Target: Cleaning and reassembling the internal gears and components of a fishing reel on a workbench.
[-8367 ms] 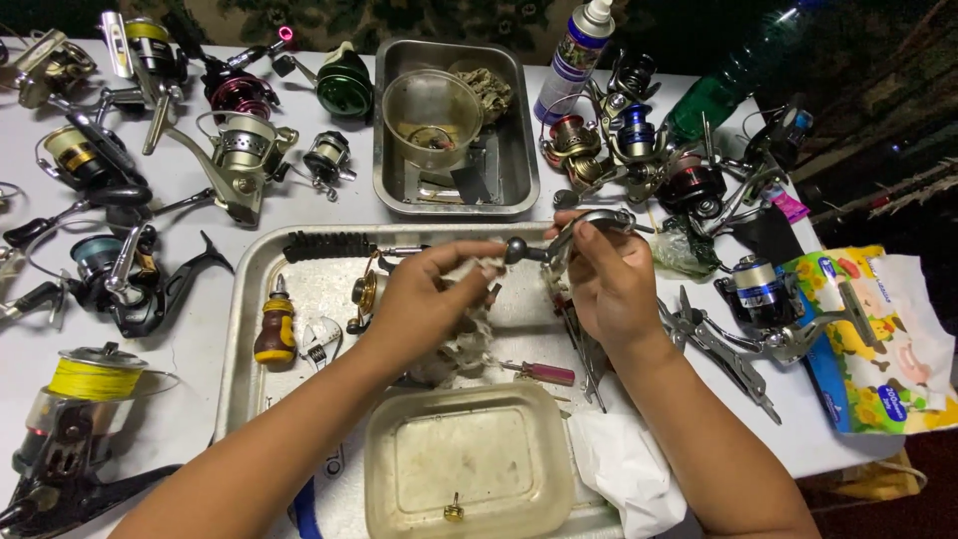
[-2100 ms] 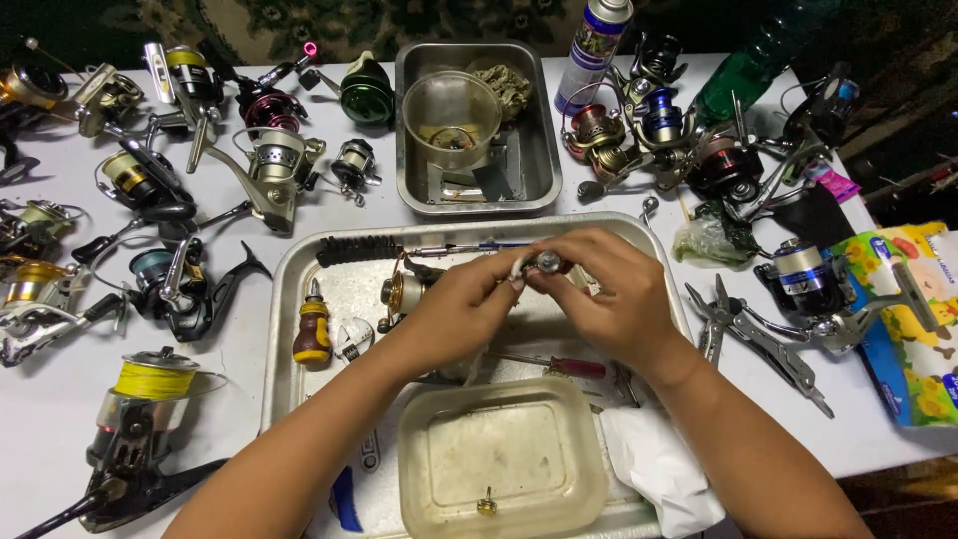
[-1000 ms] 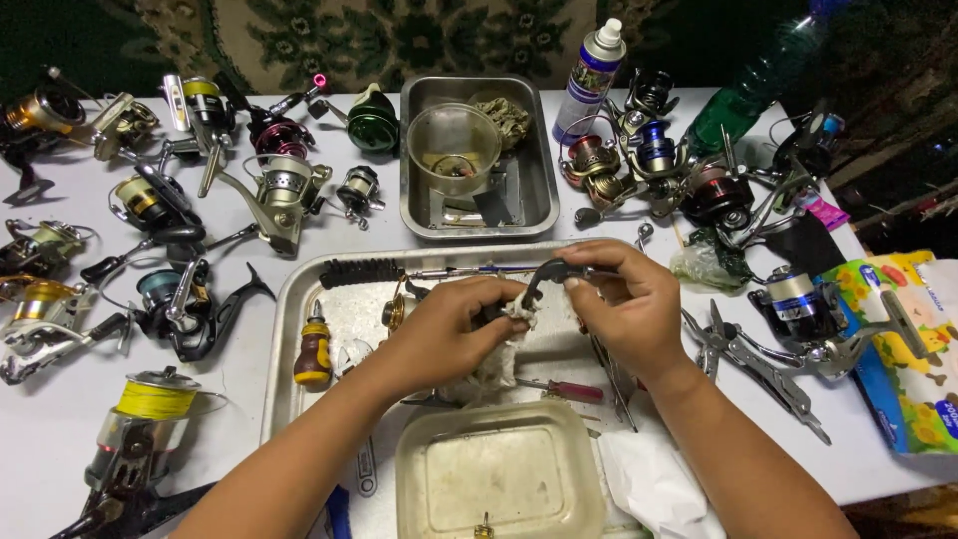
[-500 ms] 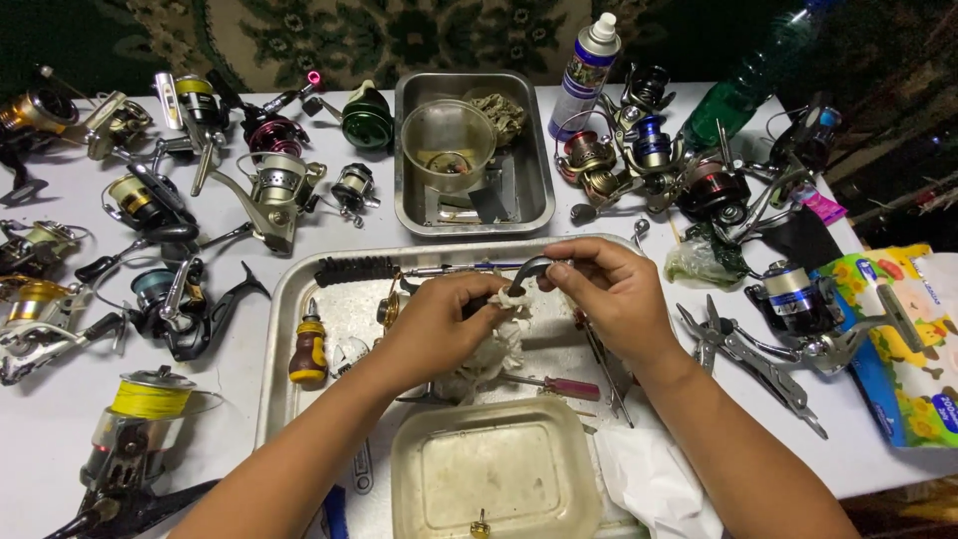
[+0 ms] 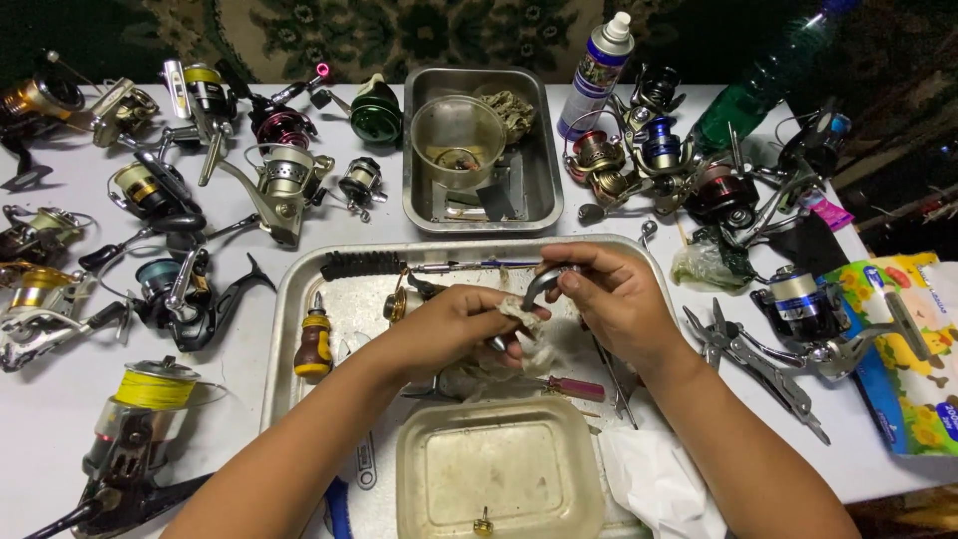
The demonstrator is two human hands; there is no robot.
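Your left hand point(image 5: 454, 324) fingers pinching dirty white rag point(image 5: 527, 334), wiping curved grey metal reel part point(image 5: 539, 284); right hand point(image 5: 614, 299) fingers clamping it; cleaning looking unfinished.

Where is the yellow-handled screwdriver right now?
The stubby screwdriver lies in the big tray's left part, left of the left hand, below the black brush.

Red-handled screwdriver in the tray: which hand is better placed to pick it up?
Probably the right hand: the red-handled screwdriver lies just below it, and it only pinches the curved metal part. The left hand clutches a rag.
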